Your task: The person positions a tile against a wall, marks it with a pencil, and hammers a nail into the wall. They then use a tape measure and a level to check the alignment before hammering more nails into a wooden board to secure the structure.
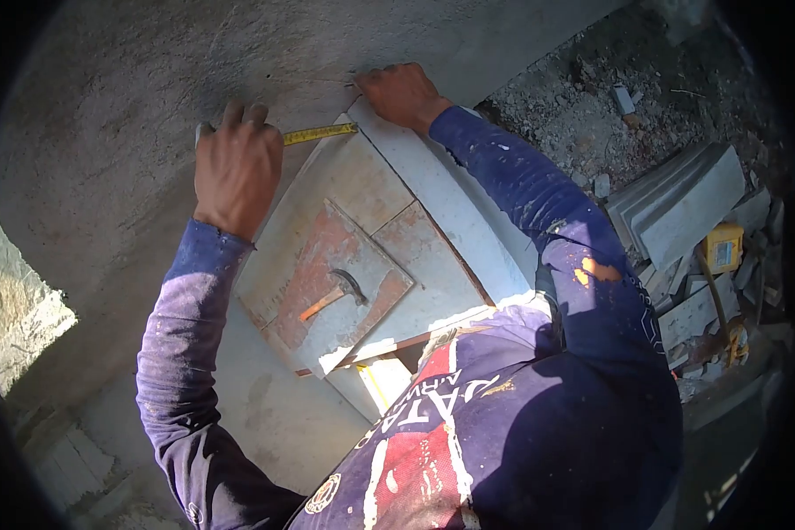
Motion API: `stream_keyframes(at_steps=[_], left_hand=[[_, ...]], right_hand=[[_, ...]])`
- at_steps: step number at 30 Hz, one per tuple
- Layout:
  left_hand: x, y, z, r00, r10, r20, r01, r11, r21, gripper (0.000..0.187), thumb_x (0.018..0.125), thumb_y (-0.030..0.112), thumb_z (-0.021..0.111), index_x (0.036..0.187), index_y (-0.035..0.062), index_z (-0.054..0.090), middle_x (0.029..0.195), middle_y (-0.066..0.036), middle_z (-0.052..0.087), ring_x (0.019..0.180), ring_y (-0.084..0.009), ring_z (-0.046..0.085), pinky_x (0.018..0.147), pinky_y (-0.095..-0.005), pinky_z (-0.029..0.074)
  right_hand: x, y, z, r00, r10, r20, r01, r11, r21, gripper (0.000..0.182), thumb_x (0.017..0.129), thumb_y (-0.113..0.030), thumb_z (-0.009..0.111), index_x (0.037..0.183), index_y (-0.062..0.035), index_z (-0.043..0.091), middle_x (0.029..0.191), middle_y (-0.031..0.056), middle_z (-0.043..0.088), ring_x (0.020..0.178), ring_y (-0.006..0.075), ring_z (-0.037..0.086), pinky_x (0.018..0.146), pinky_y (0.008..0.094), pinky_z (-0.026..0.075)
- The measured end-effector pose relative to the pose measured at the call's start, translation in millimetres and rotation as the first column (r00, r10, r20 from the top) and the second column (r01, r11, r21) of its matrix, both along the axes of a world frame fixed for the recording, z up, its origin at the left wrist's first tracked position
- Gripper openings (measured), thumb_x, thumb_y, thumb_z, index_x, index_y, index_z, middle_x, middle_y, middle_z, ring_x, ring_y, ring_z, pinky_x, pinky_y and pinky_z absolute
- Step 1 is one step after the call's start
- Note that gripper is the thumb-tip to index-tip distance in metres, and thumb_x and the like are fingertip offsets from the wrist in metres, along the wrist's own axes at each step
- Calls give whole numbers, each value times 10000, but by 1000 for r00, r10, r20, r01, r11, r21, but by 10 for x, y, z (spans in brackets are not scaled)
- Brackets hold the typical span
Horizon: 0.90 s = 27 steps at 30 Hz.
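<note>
My left hand (238, 172) is closed against the grey wall, gripping a tape measure whose case is mostly hidden by the fingers. Its yellow blade (320, 134) runs out to the right, ending at the upper corner of the tiled surface. Higher and to the right, my right hand (402, 95) is pinched shut close to the wall, beside a faint line; whatever its fingertips hold is too small to name. Below both hands, a hammer (336, 296) with an orange handle lies on a loose, mortar-stained tile (375, 287).
The rough grey wall (141, 97) rises in front of me. A pale slab edge (442, 194) borders the tiled surface (344, 181) on the right. Farther right are rubble (574, 97), stacked tiles (693, 208), broken pieces and a yellow box-like object (723, 247).
</note>
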<state>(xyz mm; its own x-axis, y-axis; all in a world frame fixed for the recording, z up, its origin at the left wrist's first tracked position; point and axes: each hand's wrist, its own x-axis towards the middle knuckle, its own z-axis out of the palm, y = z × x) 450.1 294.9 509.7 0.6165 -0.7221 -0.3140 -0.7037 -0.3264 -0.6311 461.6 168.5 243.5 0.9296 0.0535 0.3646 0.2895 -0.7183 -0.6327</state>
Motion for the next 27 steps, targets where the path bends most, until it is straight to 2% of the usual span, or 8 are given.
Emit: stream_keyframes(at_steps=[4, 6, 9, 12, 16, 17, 23, 27], left_hand=[[-384, 512, 373, 989, 146, -16, -147, 985, -88, 71, 790, 98, 672, 828, 48, 706, 990, -81, 639, 951, -263, 595, 788, -436, 513], [-688, 832, 529, 978, 208, -35, -211, 969, -130, 80, 762, 95, 698, 828, 51, 705, 946, -79, 628, 904, -248, 595, 739, -420, 511], [-1036, 1369, 571, 928, 368, -61, -364, 855, -369, 117, 728, 84, 733, 832, 36, 708, 852, -82, 603, 797, -247, 603, 681, -386, 509], [-1275, 1821, 344, 763, 587, -271, -623, 555, -551, 190, 727, 93, 743, 899, 13, 731, 773, -107, 600, 686, -265, 625, 678, -337, 507], [-1587, 2449, -144, 600, 625, -500, -760, 250, -600, 239, 754, 144, 774, 936, -4, 730, 774, -109, 679, 701, -176, 646, 687, -306, 511], [-1671, 2499, -248, 503, 618, -604, -804, 78, -590, 243, 747, 158, 800, 908, -9, 727, 826, -143, 703, 720, -192, 668, 690, -311, 519], [-2197, 2807, -899, 511, 475, -717, -564, -445, -696, 318, 907, 218, 681, 1104, -32, 681, 781, -65, 692, 709, -142, 642, 677, -289, 517], [-2380, 2950, -1056, 457, 363, -812, -557, -596, -579, 316, 921, 210, 658, 1132, -24, 675, 807, -93, 691, 746, -119, 642, 689, -277, 511]], right_hand=[[2, -187, -78, 991, -130, 25, 131, 990, -42, 148, 840, -140, 583, 930, -51, 658, 812, 174, 710, 728, 364, 707, 618, 485, 554], [-11, -463, -43, 930, -360, -81, 354, 932, -81, 166, 946, -205, 561, 927, -72, 659, 740, 147, 693, 684, 365, 685, 599, 484, 542], [-203, -780, 152, 936, -335, -104, 336, 942, -9, 219, 978, -240, 549, 996, -50, 657, 717, 179, 676, 674, 404, 662, 604, 499, 524], [-670, -570, 421, 952, -196, -233, 232, 962, 141, 260, 997, -250, 511, 969, -14, 617, 753, 245, 670, 705, 458, 645, 656, 549, 505], [-1329, 56, 660, 922, -3, -388, 156, 918, 364, 225, 975, -204, 535, 1041, 1, 602, 808, 272, 670, 784, 482, 636, 720, 548, 491], [-1477, 224, 661, 909, 68, -411, 108, 914, 390, 220, 978, -199, 538, 1045, -1, 603, 833, 268, 666, 816, 478, 633, 734, 527, 489], [-2011, 964, 672, 809, 268, -523, -27, 906, 422, 223, 958, -194, 560, 1074, -10, 610, 933, 259, 666, 912, 468, 625, 792, 502, 484], [-2155, 1235, 532, 859, 227, -459, -86, 948, 306, 249, 957, -211, 564, 1092, -7, 606, 969, 261, 659, 937, 465, 620, 807, 504, 478]])
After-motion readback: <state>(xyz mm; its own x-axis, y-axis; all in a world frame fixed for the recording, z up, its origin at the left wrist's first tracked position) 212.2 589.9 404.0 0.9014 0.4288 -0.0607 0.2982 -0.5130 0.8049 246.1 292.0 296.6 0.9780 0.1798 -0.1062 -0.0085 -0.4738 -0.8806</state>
